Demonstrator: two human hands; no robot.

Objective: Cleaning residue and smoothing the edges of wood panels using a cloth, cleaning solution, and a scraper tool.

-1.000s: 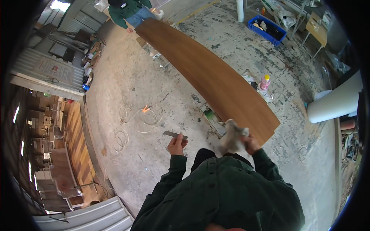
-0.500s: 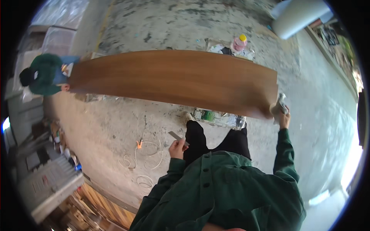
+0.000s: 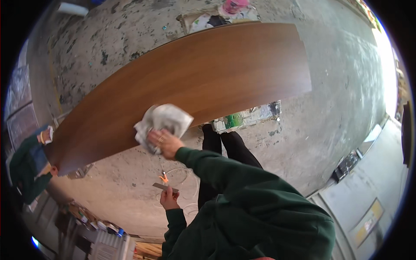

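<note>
A long brown wood-grain panel (image 3: 225, 65) lies across the view, raised on low supports. My right hand (image 3: 164, 142) reaches across to the left and holds a crumpled whitish cloth (image 3: 175, 116) against the panel's near edge. The cloth is slightly blurred, and part of it is hidden under my fingers. Lower down, away from the panel, my left hand (image 3: 169, 199) is closed around a thin, flat grey scraper blade (image 3: 160, 186). At the panel's far left end, a co-worker (image 3: 26, 160) in a green sleeve has both hands at its edge, one with something white.
A paint-stained support (image 3: 249, 117) shows under the near edge, another (image 3: 195, 21) beyond the far edge with a pink container (image 3: 234, 6). A thin hose with an orange clip (image 3: 164, 177) lies on the stained floor. Grey cabinets (image 3: 359, 208) stand at the lower right.
My right hand has swept the cloth from the panel's right end leftward along the near edge. My left hand still holds the scraper blade. The view has turned toward the left.
</note>
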